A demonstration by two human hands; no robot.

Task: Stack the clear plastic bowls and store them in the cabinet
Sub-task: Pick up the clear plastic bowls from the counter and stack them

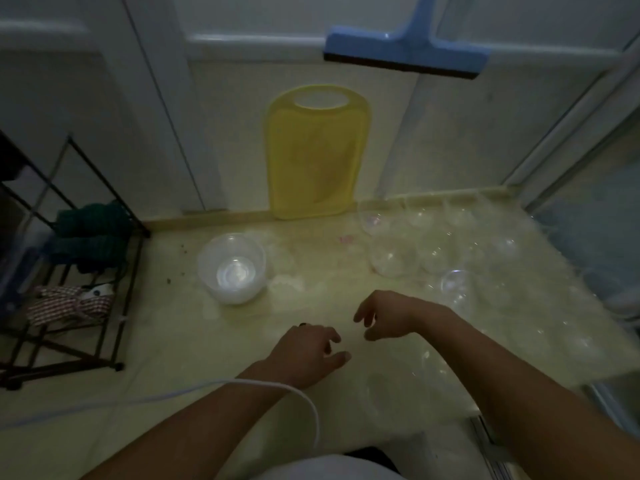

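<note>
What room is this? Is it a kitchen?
Probably a kitchen or washing-up corner: a yellow cutting board leans on the wall, a blue squeegee hangs above, and clear plastic bowls sit on the cream surface.

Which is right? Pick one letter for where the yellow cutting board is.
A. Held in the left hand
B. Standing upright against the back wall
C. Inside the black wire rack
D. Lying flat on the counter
B: the yellow cutting board stands on its lower edge, handle hole up, leaning on the back wall; neither hand touches it.
</note>
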